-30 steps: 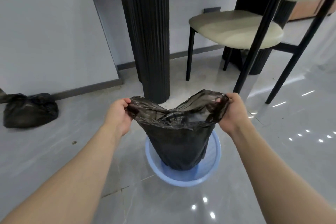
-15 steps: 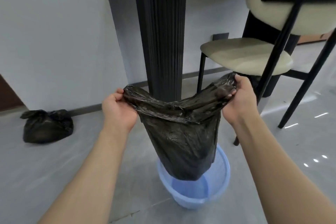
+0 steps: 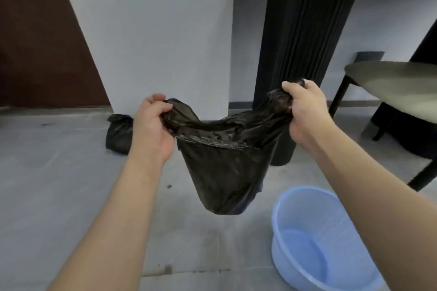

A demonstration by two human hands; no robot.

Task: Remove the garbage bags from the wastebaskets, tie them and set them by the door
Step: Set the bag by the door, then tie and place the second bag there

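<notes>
A black garbage bag [image 3: 224,172] hangs in the air at the middle of the view, its mouth stretched between both hands. My left hand [image 3: 152,127] grips the left side of the rim and my right hand [image 3: 305,111] grips the bunched right side, a little higher. The light blue wastebasket [image 3: 316,238] stands on the floor at the lower right, with no bag in it, clear of the hanging bag. A second black bag [image 3: 119,133], tied, lies on the floor by the wall, partly hidden behind my left hand. The brown door [image 3: 40,38] is at the far left.
A black fluted table leg [image 3: 300,59] rises just behind the bag under a tabletop. A chair with a pale seat [image 3: 397,85] and thin black legs stands at the right. Grey tiled floor [image 3: 59,196] spreads to the left.
Both hands lifted the bag fully out of the blue wastebasket and carried it left; the basket now sits lower right, and the view swung left toward the door.
</notes>
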